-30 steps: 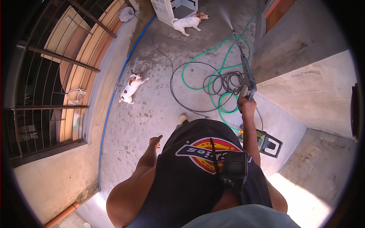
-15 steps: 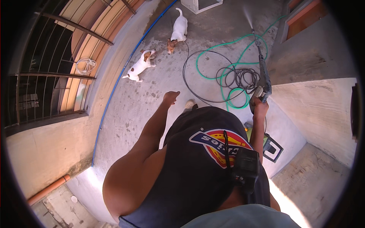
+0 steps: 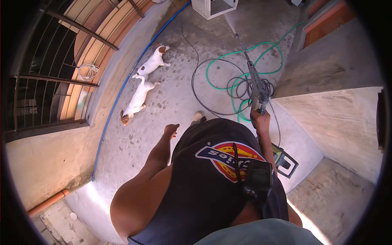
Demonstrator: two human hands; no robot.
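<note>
My right hand is wrapped round the grip of a pressure washer gun. Its long dark lance points away from me, and a white spray leaves the tip toward a white box-like frame. My left hand hangs over the concrete floor, its fingers loosely curled with nothing visible in them. Beneath the lance lie a coiled black hose and a green hose. A green-and-black machine with a handle frame stands partly hidden beside my right forearm.
On the left are two white-and-brown dogs, one farther off and one nearer. A blue pipe follows the left wall below a barred window. At the right stands a low concrete wall. The far floor looks wet.
The gun and my right hand have swung left, bringing the spray close to the white frame. One dog has moved nearer along the left; the other has shifted away. My left hand is lower.
</note>
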